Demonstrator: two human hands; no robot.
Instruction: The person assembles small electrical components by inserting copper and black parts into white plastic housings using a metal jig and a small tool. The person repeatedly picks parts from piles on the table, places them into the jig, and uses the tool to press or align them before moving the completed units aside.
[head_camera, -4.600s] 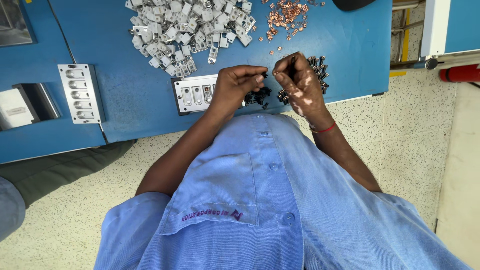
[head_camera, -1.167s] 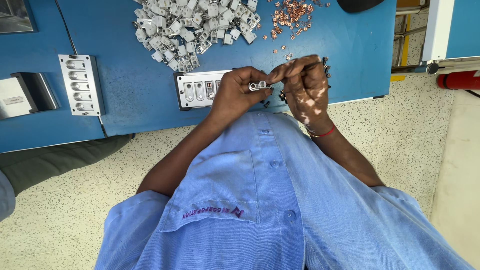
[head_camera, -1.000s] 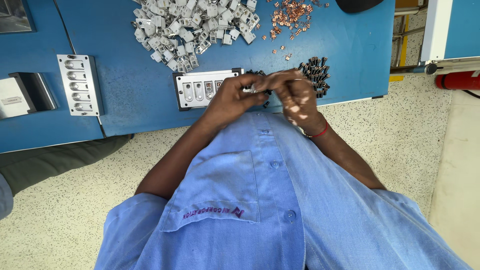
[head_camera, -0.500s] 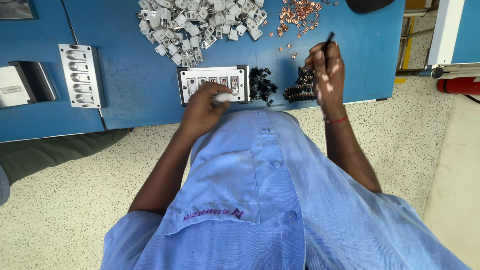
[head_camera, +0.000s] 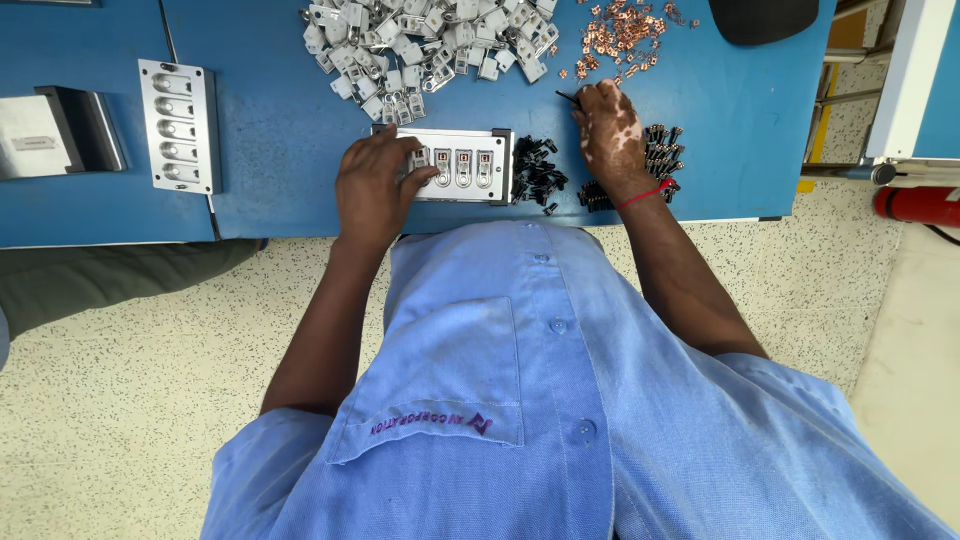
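Near the counter's (head_camera: 280, 190) front edge: left hand (head_camera: 372, 185) spread flat on a white fixture plate (head_camera: 460, 165), right hand (head_camera: 612, 135) pinching a thin dark tool (head_camera: 567, 97) beside black screws (head_camera: 538, 175). Farther back, toward the far edge: heaps of white parts (head_camera: 420, 40) and copper pieces (head_camera: 620, 35).

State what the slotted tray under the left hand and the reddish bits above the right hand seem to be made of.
Slotted tray: probably bare metal, pale grey with a dull sheen. Reddish bits: likely copper, judging by their orange-pink shine; too small to be sure.
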